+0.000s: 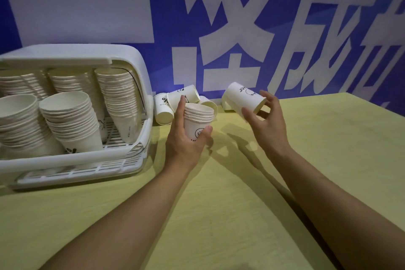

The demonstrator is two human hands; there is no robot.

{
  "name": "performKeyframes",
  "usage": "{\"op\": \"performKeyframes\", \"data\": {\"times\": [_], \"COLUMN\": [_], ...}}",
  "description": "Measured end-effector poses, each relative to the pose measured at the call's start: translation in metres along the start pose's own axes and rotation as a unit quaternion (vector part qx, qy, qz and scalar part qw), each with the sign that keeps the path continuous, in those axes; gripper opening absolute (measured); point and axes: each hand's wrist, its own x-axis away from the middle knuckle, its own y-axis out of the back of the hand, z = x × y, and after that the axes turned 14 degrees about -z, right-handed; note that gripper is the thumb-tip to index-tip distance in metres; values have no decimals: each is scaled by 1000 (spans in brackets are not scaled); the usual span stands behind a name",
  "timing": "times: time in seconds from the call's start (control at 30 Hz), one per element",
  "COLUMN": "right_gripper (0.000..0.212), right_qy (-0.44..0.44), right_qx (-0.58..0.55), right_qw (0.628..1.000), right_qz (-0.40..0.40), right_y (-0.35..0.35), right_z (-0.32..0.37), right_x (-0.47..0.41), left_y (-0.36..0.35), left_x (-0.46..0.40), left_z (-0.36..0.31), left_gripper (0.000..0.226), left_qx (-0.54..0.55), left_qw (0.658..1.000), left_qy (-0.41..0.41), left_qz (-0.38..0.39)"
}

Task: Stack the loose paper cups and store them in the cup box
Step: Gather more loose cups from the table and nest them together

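My left hand (186, 136) grips a short upright stack of white paper cups (198, 119) above the table, mouths up. To its right, my right hand (266, 120) holds a single white cup (244, 96) tilted on its side between thumb and fingers, raised off the table. Behind the stack, loose cups (166, 105) lie in a small heap against the wall. The white plastic cup box (129, 59) stands at the left with its lid up, packed with several tall stacks of cups (72, 116).
The yellow-green table (241, 182) runs forward and right, its right edge near the frame's side. A blue wall with large white characters (230, 17) rises right behind the cups. The box's slatted tray (87, 171) juts out at its front.
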Motion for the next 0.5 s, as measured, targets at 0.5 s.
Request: {"op": "performKeyframes", "data": {"times": [0.5], "right_gripper": [59], "right_qy": [112], "right_qx": [61], "right_qw": [970], "right_qz": [206], "right_y": [-1], "right_z": [15], "right_x": [42], "left_y": [-1], "left_x": [13], "left_z": [-14], "left_gripper": [114], "left_qx": [-96], "left_qw": [974], "left_qy": [-149], "left_qz": [144]}}
